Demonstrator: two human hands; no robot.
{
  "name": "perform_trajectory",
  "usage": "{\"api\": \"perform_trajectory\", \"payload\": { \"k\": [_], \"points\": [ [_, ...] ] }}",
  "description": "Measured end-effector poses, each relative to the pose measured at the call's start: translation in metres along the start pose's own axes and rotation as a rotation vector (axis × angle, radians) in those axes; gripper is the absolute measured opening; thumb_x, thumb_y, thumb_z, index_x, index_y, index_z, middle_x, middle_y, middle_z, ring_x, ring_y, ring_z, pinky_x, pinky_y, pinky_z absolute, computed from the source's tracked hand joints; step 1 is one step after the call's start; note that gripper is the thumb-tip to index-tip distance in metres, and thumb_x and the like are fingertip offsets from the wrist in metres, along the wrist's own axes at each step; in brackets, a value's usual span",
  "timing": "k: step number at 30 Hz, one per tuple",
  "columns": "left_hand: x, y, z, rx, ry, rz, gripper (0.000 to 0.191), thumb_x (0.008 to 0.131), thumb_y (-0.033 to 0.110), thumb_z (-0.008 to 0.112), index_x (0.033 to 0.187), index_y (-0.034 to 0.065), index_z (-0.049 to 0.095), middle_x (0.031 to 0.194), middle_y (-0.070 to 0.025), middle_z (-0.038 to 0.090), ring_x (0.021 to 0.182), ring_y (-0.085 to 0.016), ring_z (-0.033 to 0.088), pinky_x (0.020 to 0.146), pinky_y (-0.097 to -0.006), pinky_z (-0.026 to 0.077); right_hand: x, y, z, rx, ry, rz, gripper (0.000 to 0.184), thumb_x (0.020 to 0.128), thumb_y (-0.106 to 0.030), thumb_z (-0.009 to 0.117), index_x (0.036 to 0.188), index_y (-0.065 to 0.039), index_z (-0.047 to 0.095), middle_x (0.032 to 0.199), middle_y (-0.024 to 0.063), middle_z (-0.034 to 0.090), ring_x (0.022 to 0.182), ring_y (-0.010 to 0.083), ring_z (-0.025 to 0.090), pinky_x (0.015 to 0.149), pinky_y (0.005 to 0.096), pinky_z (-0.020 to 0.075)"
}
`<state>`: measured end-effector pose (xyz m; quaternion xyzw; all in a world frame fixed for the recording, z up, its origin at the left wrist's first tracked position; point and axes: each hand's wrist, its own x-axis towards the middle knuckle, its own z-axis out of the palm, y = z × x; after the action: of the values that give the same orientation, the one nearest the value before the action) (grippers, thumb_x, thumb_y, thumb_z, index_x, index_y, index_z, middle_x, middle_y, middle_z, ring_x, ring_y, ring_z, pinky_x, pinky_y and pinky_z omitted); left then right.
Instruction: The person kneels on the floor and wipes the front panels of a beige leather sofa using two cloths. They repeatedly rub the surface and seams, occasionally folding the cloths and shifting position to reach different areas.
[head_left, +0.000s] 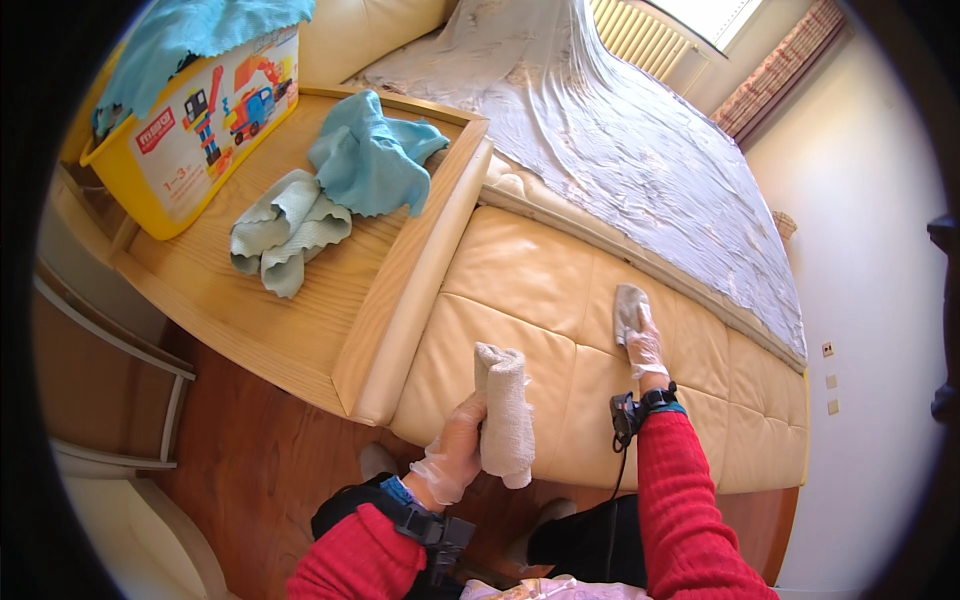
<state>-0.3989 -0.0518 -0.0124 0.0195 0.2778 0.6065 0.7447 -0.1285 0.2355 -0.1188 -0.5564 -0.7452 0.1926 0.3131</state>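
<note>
Both of my hands wear clear plastic gloves. My left hand (457, 448) grips a rolled, light grey towel (507, 420), held upright in front of the padded side of the bed. Farther right, my right hand (645, 347) presses a small folded grey cloth (628, 309) against the tan, quilted leather bed panel (525, 270). Its fingers are partly hidden by the cloth. On the wooden top at the left, a blue cloth (375, 157) lies crumpled beside a pale green cloth (289, 232), touching it.
A yellow toy-block tub (225, 127) with a blue cloth over its rim stands at the upper left. Behind the leather panel is a mattress under a wrinkled grey sheet (600, 165). A white wall (862, 262) borders the right; wooden floor (255, 450) shows below.
</note>
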Motion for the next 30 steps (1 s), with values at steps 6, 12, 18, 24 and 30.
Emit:
{"api": "perform_trajectory", "payload": {
  "k": [6,12,18,24,30],
  "points": [
    [-0.007,0.007,0.003,0.086,0.028,0.015,0.036,0.092,0.034,0.048,0.114,0.0061,0.055,0.093,-0.009,0.063,0.08,-0.017,0.062,0.071,-0.0305,0.052,0.033,-0.073,0.073,0.019,-0.005,-0.153,0.057,0.074,-0.004,0.054,0.13,0.002,0.044,0.136,0.0242,0.042,0.127,0.034,0.039,0.106,0.0334,0.0329],
    [-0.012,0.014,0.004,0.06,0.055,0.048,0.036,0.093,0.034,0.045,0.111,0.0063,0.057,0.091,-0.0075,0.063,0.078,-0.016,0.061,0.07,-0.0285,0.051,0.036,-0.146,0.139,0.117,-0.107,-0.291,0.062,0.072,0.001,0.057,0.132,-0.001,0.043,0.137,0.0237,0.041,0.13,0.033,0.036,0.108,0.0317,0.0294],
    [-0.018,0.019,0.004,0.189,0.057,0.159,0.034,0.094,0.031,0.04,0.109,0.0055,0.057,0.092,-0.0063,0.063,0.079,-0.015,0.061,0.072,-0.0278,0.05,0.017,-0.191,0.164,0.326,-0.253,-0.351,0.065,0.073,0.007,0.054,0.135,-0.002,0.04,0.144,0.0181,0.034,0.136,0.0269,0.028,0.111,0.031,0.0231],
    [-0.022,0.02,0.006,0.162,0.06,0.181,0.035,0.093,0.03,0.039,0.111,0.005,0.057,0.093,-0.0075,0.063,0.081,-0.016,0.062,0.073,-0.0286,0.051,-0.008,-0.203,0.146,0.469,-0.294,-0.181,0.057,0.073,0.01,0.042,0.128,-0.003,0.051,0.111,0.013,0.061,0.096,0.0192,0.059,0.083,0.0264,0.0467],
    [-0.017,0.02,-0.003,0.015,0.0,0.128,0.038,0.095,0.03,0.037,0.119,0.005,0.053,0.097,-0.0081,0.062,0.084,-0.017,0.061,0.075,-0.0299,0.051,-0.039,-0.163,0.057,0.993,-0.427,0.186,0.052,0.078,-0.004,0.045,0.13,-0.005,0.05,0.095,0.0044,0.06,0.06,0.0064,0.047,0.049,0.0211,0.0374]
  ]
}}
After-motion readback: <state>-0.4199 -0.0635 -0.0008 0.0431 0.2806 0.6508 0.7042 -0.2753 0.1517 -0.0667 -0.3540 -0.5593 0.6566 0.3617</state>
